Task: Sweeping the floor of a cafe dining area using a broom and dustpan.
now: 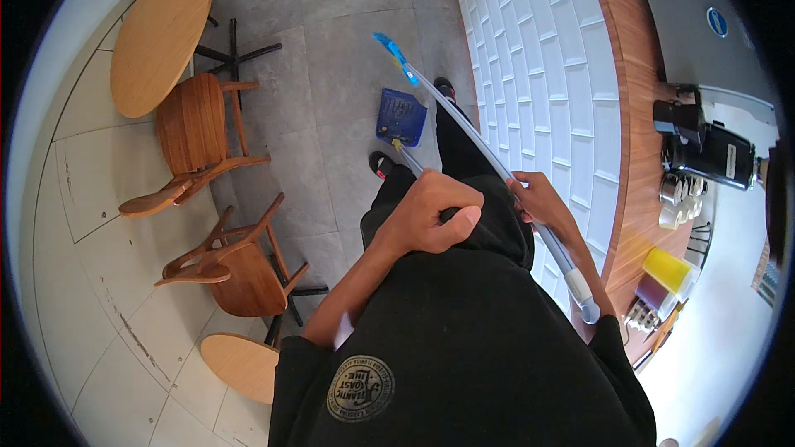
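My left hand (435,213) is wrapped round the top of the long handle of a blue dustpan (402,118). The pan sits on the grey floor just ahead of my feet, with a yellow part where the handle joins it. My right hand (537,199) grips the grey pole of a broom (484,143) by my right side. The broom slants forward and left, and its blue bristle head (389,48) is beyond the dustpan, apart from it. I cannot tell whether the bristles touch the floor. The pole's white end lies along my right forearm.
On the left, wooden chairs (192,120) stand beside an oval table (161,37), with another table (240,364) nearer me. A white tiled counter front (546,74) runs along my right. Its wooden top (633,116) holds a black-and-steel machine, cups and a yellow container (667,271).
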The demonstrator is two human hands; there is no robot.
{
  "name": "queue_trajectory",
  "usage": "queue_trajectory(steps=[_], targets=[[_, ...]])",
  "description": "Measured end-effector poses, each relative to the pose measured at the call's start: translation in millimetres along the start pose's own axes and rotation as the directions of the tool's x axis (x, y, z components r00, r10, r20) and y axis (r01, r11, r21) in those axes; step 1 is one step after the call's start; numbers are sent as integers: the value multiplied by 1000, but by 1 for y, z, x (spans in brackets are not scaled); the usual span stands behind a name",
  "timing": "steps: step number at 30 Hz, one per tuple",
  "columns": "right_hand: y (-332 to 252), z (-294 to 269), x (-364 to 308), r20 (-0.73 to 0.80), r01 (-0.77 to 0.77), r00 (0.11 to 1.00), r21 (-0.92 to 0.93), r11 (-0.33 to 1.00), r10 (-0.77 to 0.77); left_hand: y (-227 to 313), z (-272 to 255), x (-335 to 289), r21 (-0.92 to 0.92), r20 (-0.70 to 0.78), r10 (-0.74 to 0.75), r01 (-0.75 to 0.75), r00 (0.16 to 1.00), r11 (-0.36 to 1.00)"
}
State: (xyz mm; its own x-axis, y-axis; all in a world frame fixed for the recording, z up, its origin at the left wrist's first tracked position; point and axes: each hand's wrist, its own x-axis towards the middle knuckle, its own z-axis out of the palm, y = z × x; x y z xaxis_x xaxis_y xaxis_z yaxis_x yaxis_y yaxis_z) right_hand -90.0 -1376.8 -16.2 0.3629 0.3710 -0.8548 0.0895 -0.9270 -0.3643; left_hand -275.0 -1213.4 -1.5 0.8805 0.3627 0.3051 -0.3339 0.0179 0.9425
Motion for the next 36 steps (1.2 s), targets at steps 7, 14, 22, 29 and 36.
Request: queue_trajectory(steps=[7,14,22,29,36], targets=[[11,19,-33,-144,60,986,-200,978,-90,3,-5,-12,3,16,2,-2,1000,1000],[11,47,4,-145,75,972,-550,832,-183,0,-3,-12,50,20,19,-20,1000,999],[-11,49,10,-36,19,999,-396,918,-36,1,-2,-9,55,-31,21,-19,999,998],[-21,20,6,-50,124,989,-274,954,-143,4,-17,-3,49,-9,-16,17,1000,999],[-74,-63,168,-171,341,877,-436,833,-448,5,-18,2,75,-105,-17,25,994,997]])
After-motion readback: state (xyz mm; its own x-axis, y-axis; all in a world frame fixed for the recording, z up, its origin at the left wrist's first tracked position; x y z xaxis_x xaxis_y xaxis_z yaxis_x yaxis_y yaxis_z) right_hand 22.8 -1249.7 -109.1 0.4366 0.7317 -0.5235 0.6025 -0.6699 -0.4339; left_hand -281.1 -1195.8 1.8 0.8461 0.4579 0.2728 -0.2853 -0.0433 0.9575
